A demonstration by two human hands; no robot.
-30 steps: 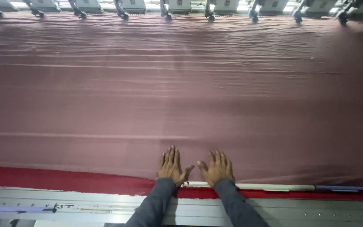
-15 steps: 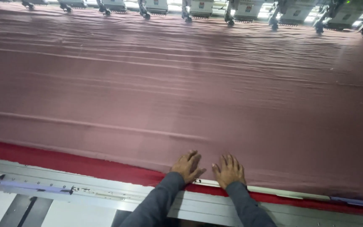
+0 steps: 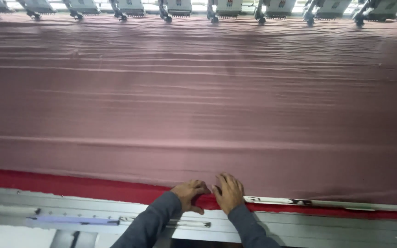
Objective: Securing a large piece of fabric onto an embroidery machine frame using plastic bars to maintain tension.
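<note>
A wide sheet of dusty-pink fabric [image 3: 198, 105] lies stretched over a long machine bed, with soft lengthwise wrinkles. Its near edge rests on a red strip [image 3: 70, 186] along the frame. My left hand [image 3: 190, 194] and my right hand [image 3: 229, 191] sit side by side at that near edge, fingers curled and pressing down on the fabric hem over the red strip. Both arms wear grey sleeves. Whether the fingers pinch the cloth or only press it is unclear.
A row of embroidery machine heads [image 3: 217, 8] runs along the far edge of the fabric. A grey metal rail [image 3: 47, 206] with a thin white bar [image 3: 327, 203] borders the near side below my hands.
My hands have drawn back from flat on the fabric to its near edge, with the fingers curled in. The view has shifted left and slightly up.
</note>
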